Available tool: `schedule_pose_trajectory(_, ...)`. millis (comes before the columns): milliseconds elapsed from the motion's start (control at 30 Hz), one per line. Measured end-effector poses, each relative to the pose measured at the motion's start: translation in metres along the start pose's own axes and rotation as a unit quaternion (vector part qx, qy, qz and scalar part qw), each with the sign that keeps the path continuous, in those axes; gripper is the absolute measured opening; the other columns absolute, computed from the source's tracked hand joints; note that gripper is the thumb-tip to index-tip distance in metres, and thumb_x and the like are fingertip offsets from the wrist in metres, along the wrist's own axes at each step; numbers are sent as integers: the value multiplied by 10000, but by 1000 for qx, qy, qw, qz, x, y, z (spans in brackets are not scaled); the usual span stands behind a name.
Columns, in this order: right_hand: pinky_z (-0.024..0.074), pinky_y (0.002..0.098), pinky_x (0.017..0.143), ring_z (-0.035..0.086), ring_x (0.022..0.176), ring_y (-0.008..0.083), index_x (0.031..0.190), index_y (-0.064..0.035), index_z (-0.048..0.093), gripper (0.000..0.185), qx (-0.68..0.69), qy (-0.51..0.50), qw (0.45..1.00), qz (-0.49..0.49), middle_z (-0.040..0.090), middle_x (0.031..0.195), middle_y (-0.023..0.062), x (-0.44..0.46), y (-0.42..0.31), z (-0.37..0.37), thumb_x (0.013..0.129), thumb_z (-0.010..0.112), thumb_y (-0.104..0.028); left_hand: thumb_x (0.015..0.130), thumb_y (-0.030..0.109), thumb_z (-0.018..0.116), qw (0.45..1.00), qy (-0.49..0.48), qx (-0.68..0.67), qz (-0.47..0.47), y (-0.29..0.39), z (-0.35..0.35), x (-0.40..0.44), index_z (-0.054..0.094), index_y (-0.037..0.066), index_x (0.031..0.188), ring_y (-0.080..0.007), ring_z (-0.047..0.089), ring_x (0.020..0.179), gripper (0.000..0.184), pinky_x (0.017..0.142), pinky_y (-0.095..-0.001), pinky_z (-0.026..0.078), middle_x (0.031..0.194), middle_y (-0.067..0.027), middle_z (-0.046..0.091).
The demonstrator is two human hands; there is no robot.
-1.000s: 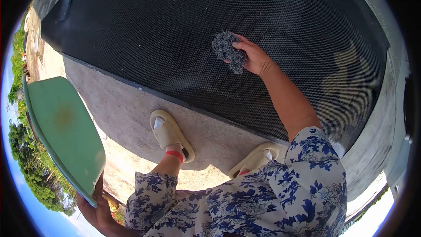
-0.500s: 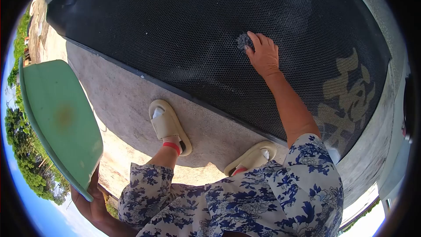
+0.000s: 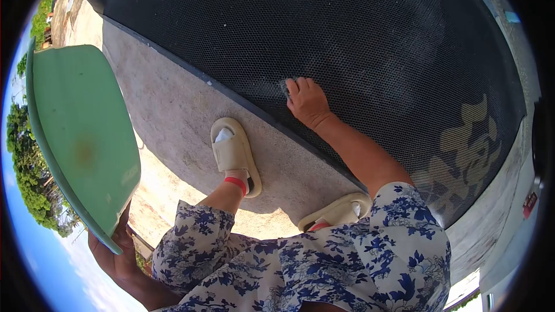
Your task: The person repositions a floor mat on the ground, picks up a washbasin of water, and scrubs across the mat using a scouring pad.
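Observation:
My right hand (image 3: 308,102) is closed round a small grey wiry scouring pad (image 3: 284,87), mostly hidden by the fingers. Hand and pad rest on a large black mesh mat (image 3: 370,40), close to its near edge. Pale whitish smears show on the mesh around them. At the lower left, my left hand (image 3: 118,252) grips the bottom edge of a green plastic basin (image 3: 87,115), which is tipped up on its side. A brownish stain marks the basin's inner face.
Concrete ground (image 3: 173,104) lies between the mat and my feet, with a dark raised strip (image 3: 209,82) along the mat's edge. My slides (image 3: 236,153) stand near that strip. Patchy sunlight (image 3: 465,138) falls on the mat's right side; trees (image 3: 34,179) stand far left.
My right hand has moved left and nearer to me across the mesh, pad in its fingers. The view has shifted slightly; my left hand still grips the basin.

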State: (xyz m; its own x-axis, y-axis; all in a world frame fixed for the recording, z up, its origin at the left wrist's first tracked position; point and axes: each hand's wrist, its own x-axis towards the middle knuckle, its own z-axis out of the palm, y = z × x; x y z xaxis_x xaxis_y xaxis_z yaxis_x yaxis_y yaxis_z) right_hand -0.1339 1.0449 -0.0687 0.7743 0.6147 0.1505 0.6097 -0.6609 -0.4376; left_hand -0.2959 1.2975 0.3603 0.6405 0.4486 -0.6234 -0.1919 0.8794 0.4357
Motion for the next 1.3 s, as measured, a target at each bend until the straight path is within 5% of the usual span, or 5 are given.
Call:
schedule_pose_trajectory(233, 504, 305, 602, 528, 741, 170, 1170, -169, 545, 380, -70, 39, 980, -185, 481, 828, 39, 72, 44, 8, 801, 630, -163, 973, 197, 346, 1000, 15, 7, -15, 9, -8, 2, 361, -63, 1344, -426, 297, 1350, 454, 907, -596, 501, 1409, -317, 326)
schedule_pose_trajectory(400, 547, 348, 683, 601, 887, 254, 1142, -94, 507, 333, -111, 88, 955, 261, 570, 1000, 126, 165, 86, -11, 883, 624, -268, 967, 191, 339, 999, 31, 15, -18, 18, -11, -1, 444, -69, 1250, -383, 571, 1136, 398, 909, -594, 492, 1262, -278, 520)
schedule_pose_trajectory(700, 515, 305, 605, 563, 733, 179, 1088, -115, 571, 261, 31, 1, 977, -209, 537, 812, 55, 37, -2, 24, 828, 563, -96, 950, 136, 358, 996, 61, 60, 28, 35, -27, 7, 259, -47, 1419, -385, 7, 1442, 513, 936, -553, 501, 1517, -270, 141)
schedule_pose_trajectory(900, 544, 362, 667, 608, 785, 235, 1083, -60, 510, 324, -133, 80, 967, 202, 567, 887, 122, 140, 142, -49, 843, 660, -217, 941, 233, 381, 979, 179, 100, -15, -39, -69, 59, 302, 20, 1415, -349, 151, 1374, 525, 999, -467, 448, 1472, -213, 233)
schedule_pose_trajectory(1300, 531, 322, 662, 569, 774, 191, 1158, -173, 567, 403, -53, -56, 990, 118, 500, 848, 63, -55, 144, -113, 777, 697, -172, 925, 459, 434, 757, 397, 485, -183, -209, -330, 168, 408, 112, 1361, -219, 411, 1266, 558, 998, -382, 417, 1373, -83, 446)
